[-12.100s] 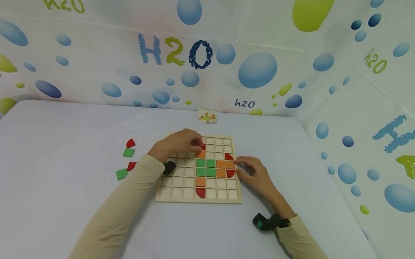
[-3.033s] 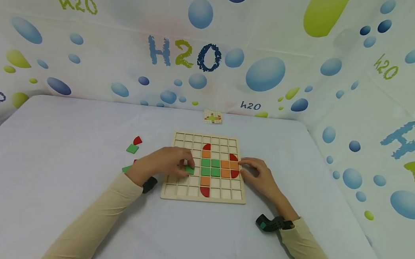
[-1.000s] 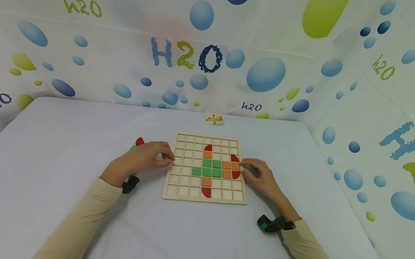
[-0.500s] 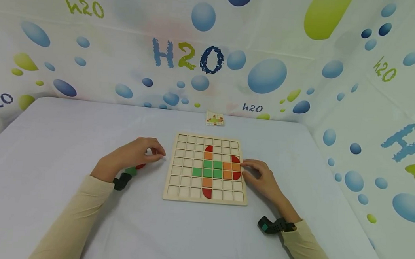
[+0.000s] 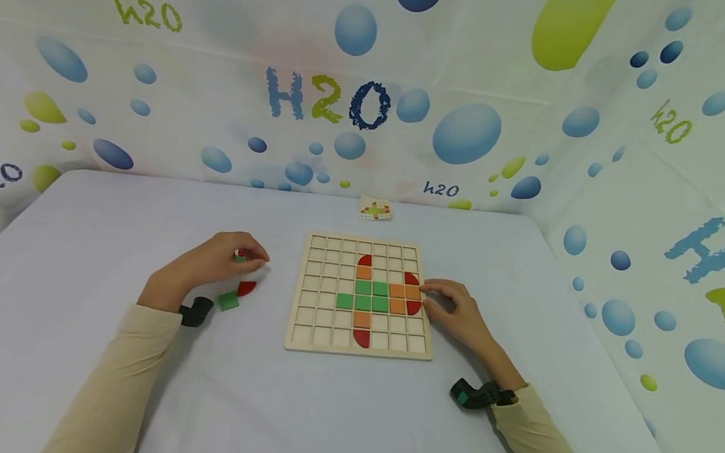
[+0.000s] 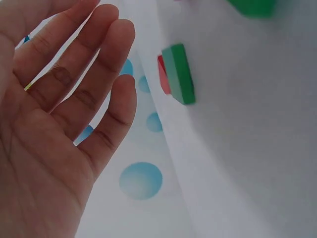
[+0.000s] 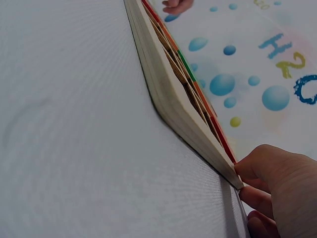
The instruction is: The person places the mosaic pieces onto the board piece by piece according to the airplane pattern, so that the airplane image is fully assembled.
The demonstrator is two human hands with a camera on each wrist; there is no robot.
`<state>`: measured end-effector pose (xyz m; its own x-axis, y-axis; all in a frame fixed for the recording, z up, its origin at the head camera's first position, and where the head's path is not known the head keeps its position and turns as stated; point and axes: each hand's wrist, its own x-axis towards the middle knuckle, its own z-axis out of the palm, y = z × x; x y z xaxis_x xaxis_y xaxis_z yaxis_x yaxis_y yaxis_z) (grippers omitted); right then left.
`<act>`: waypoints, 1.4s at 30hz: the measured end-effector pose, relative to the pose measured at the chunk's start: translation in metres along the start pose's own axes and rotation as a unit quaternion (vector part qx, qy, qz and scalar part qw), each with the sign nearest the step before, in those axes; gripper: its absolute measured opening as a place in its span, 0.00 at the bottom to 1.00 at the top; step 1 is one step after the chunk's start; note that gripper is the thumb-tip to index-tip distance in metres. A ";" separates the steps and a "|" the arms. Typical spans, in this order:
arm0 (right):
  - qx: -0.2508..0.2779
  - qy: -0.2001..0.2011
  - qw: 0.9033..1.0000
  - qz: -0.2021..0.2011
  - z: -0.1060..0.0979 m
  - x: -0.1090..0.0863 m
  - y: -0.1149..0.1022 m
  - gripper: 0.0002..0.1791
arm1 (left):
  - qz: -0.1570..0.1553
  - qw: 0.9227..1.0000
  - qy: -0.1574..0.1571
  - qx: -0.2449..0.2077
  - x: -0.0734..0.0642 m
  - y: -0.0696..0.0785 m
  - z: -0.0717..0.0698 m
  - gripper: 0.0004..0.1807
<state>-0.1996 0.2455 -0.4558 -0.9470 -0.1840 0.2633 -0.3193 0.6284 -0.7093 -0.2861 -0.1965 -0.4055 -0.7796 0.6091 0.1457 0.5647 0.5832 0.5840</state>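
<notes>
A square wooden grid board (image 5: 318, 333) lies mid-table, with green square tiles (image 5: 363, 303) and orange square tiles (image 5: 396, 305) in its cells. Red quarter-circle tiles (image 5: 362, 338) sit there too. My left hand (image 5: 214, 259), fingers bent and apart, is left of the board with nothing held. Through its thumb gap a red tile (image 5: 242, 252) and a green tile (image 5: 239, 259) show, partly hidden. In the left wrist view a green tile (image 6: 179, 74) stands out beyond the fingers. My right hand (image 5: 454, 308) touches the board's right edge with thumb and forefinger tips, also seen in the right wrist view.
Nearer than those loose tiles, a red quarter-circle (image 5: 246, 289) and a green square (image 5: 228, 301) lie on the white table (image 5: 301, 410). A small pattern card (image 5: 375, 208) lies behind the board. A patterned curtain (image 5: 222, 72) hangs along the table's back edge.
A green tile that my left hand carried onto the board now sits left of the other green ones. The left hand has moved back leftward to the loose tiles. The right hand stays put.
</notes>
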 end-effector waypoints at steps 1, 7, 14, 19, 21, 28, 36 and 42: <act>0.001 -0.001 1.000 0.000 0.000 0.000 0.000 0.15 | 0.000 1.000 0.004 0.000 -0.001 -0.002 0.000 0.07; 0.001 -0.002 1.000 0.003 0.000 -0.001 -0.001 0.15 | -0.017 1.000 0.020 -0.002 -0.007 -0.009 -0.004 0.08; -0.005 -0.001 1.000 0.003 -0.001 -0.001 -0.003 0.15 | -0.054 0.998 0.018 -0.011 -0.014 -0.016 -0.012 0.09; -0.004 -0.002 1.000 0.001 -0.001 -0.002 -0.003 0.16 | -0.092 0.995 -0.016 -0.023 -0.017 -0.024 -0.014 0.15; -0.003 -0.002 1.000 0.004 -0.002 -0.002 -0.004 0.16 | -0.096 0.995 -0.024 -0.026 -0.018 -0.027 -0.014 0.16; -0.003 -0.003 1.000 0.011 -0.002 -0.002 -0.006 0.15 | -0.096 0.994 -0.032 -0.029 -0.018 -0.029 -0.013 0.16; -0.002 -0.005 1.000 0.011 -0.003 -0.002 -0.006 0.15 | -0.090 0.995 -0.030 -0.018 -0.016 -0.026 -0.009 0.17; -0.002 -0.005 1.000 0.011 -0.003 -0.002 -0.006 0.15 | -0.107 0.994 -0.034 -0.010 -0.013 -0.021 -0.006 0.19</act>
<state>-0.1957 0.2439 -0.4504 -0.9544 -0.1766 0.2408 -0.2974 0.6352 -0.7128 -0.2893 -0.2199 -0.4152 -0.8610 0.5072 -0.0367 0.3819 0.6926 0.6120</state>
